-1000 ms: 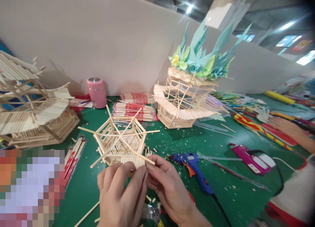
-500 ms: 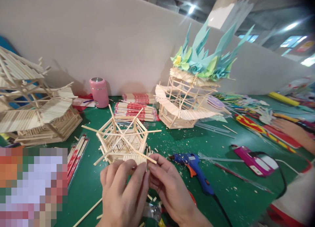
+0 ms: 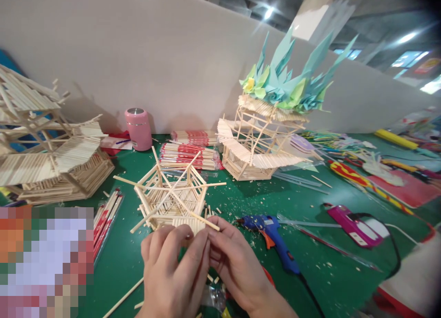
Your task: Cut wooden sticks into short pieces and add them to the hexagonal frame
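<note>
A low frame of wooden sticks (image 3: 172, 194), several-sided with long sticks crossing over its top, stands on the green table before me. My left hand (image 3: 174, 263) has its fingers curled at the near edge of this frame, beside a row of short sticks (image 3: 188, 223). My right hand (image 3: 232, 258) pinches at the near right corner, under the end of a long crossing stick. Both hands' fingertips meet there and hide whatever small piece lies between them. To the right of my hands lies a blue hot glue gun (image 3: 265, 226) with an orange trigger.
A taller stick pavilion (image 3: 79, 155) stands at the left, another (image 3: 255, 159) topped with teal paper leaves behind. Wrapped stick bundles (image 3: 189, 157) lie near a pink flask (image 3: 138, 129). A magenta power strip (image 3: 354, 226) with cables sits at the right. Wood scraps dot the table.
Another person's hand at the far right has withdrawn from view, leaving a red sheet and a pale piece uncovered. My own hands have barely shifted at the frame's corner.
</note>
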Demonstrator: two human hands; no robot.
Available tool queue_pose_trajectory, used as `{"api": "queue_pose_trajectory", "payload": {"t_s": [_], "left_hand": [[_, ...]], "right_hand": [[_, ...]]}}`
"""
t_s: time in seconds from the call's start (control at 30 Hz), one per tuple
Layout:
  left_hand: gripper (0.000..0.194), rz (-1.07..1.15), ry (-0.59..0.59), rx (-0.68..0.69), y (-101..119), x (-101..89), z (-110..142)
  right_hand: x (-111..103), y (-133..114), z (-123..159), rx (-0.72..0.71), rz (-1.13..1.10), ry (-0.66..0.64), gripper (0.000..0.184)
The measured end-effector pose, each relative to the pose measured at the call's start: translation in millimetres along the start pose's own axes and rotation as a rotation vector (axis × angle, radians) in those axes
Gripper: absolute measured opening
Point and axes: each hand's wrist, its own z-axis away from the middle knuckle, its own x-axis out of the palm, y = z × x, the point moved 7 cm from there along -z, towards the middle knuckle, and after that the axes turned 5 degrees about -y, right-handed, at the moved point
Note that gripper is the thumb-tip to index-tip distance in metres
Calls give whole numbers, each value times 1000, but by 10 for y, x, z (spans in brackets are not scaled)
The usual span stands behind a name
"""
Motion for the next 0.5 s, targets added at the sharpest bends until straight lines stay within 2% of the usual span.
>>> {"api": "queue_pose_trajectory", "payload": {"t_s": [0.33, 0.5], "left_hand": [[19, -24, 2, 32, 15, 6, 1], [26, 31, 92, -47, 20, -165, 49]], "right_hand": [[0, 1, 0, -9, 26, -2, 32], [-16, -35, 45, -45, 10, -9, 30]]}}
